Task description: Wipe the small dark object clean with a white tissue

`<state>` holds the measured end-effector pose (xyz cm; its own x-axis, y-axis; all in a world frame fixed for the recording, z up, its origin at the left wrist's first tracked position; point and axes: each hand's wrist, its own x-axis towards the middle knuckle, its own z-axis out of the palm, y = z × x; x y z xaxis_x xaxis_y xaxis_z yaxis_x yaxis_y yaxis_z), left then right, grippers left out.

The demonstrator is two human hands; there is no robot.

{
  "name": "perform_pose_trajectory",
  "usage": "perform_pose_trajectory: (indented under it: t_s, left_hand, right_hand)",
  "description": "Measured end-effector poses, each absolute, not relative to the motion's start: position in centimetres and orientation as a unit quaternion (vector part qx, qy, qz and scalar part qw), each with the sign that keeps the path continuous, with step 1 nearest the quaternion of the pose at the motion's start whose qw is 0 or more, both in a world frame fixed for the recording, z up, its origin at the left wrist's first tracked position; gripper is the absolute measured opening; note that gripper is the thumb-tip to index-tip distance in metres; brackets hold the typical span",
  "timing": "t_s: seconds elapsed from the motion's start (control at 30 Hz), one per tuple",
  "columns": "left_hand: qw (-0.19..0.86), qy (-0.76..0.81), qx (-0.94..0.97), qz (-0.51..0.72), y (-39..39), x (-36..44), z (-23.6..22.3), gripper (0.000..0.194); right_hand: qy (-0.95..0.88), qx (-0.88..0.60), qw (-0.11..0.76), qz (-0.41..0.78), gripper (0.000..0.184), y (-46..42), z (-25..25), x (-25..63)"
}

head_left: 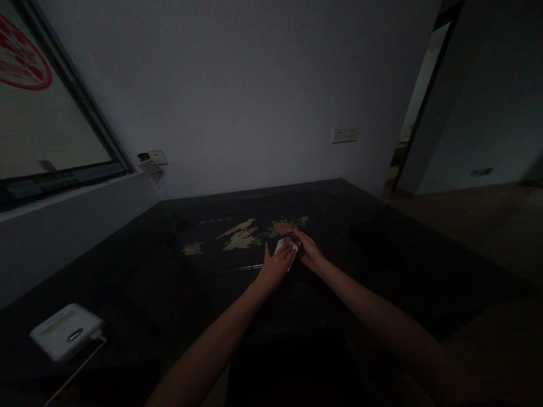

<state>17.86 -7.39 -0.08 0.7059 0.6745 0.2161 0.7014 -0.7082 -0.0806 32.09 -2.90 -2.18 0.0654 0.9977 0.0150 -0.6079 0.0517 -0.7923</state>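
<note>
Near the middle of a dark table, my two hands meet close together. My left hand presses a white tissue or thin cloth with its fingers, the thumb sticking up and away. My right hand is curved around the right side of a small dark object, which lies against the white tissue. The dim light and my fingers hide what kind of object it is. Just beyond my hands, a painted orange flower with green leaves decorates the tabletop.
A white box-shaped device with a white cable sits at the left front. A painted bird is on the tabletop. Behind stands a grey wall with a double socket; a window is at left, a doorway at right.
</note>
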Motion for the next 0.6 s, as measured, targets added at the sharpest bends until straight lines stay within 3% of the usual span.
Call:
perform_pose_trajectory:
  t_s: [0.33,0.6]
  left_hand:
    - [0.021,-0.332,-0.924,-0.189,-6.68,17.66,-0.72,0.04]
    - [0.03,-0.306,-0.931,-0.195,-6.38,17.48,-0.7,0.042]
  right_hand:
    - [-0.305,-0.326,0.652,0.613,0.031,-3.13,-1.86,32.01]
    - [-0.312,-0.324,0.656,0.606,0.032,-3.01,-2.0,31.92]
